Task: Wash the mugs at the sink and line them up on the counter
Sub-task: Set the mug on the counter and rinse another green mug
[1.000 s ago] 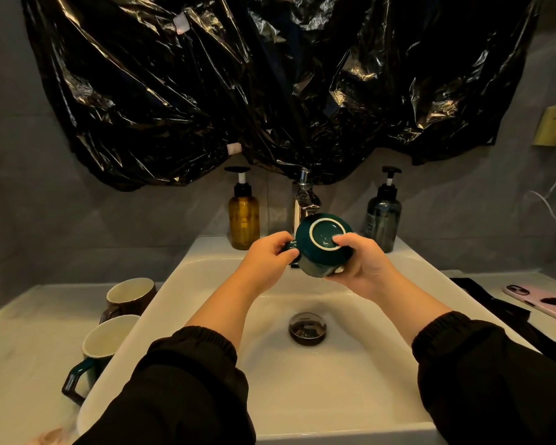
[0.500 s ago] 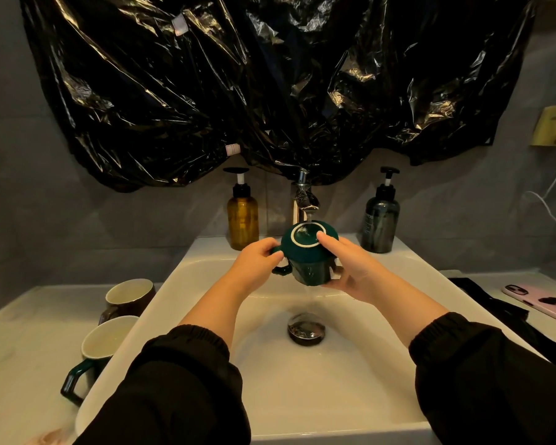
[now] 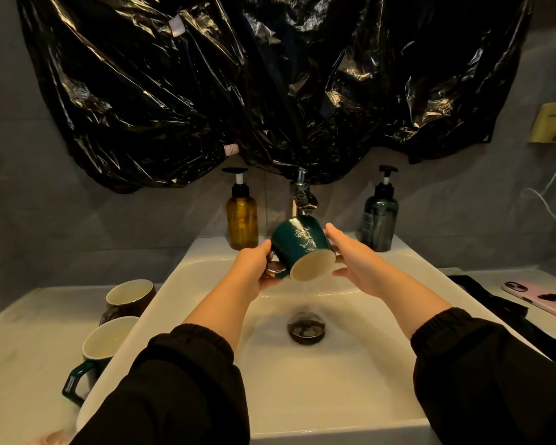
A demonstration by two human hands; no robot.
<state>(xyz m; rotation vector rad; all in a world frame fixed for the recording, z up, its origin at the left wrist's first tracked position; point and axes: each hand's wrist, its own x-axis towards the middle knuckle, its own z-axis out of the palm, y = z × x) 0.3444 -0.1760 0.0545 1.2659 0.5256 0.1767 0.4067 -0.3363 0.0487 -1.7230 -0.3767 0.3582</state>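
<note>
A dark green mug (image 3: 297, 240) with a cream inside lies tilted under the tap (image 3: 302, 197), its mouth turned toward me and down. Water runs over it and trickles into the white sink (image 3: 334, 396). My left hand (image 3: 254, 268) grips the mug by its handle. My right hand (image 3: 353, 258) touches the mug's right side with straight fingers. On the counter to the left stand a brown mug (image 3: 127, 298) and, nearer me, a second green mug (image 3: 101, 348), both upright.
An amber pump bottle (image 3: 242, 216) and a dark pump bottle (image 3: 378, 218) stand on the sink's back ledge. The drain plug (image 3: 306, 327) sits mid-basin. A pink phone (image 3: 541, 298) and black cloth (image 3: 495, 303) lie on the right counter. Black plastic sheet covers the wall.
The mug has turned from base-up, bottom ring facing me, to mouth toward me and down. My right hand's fingers have straightened along its side.
</note>
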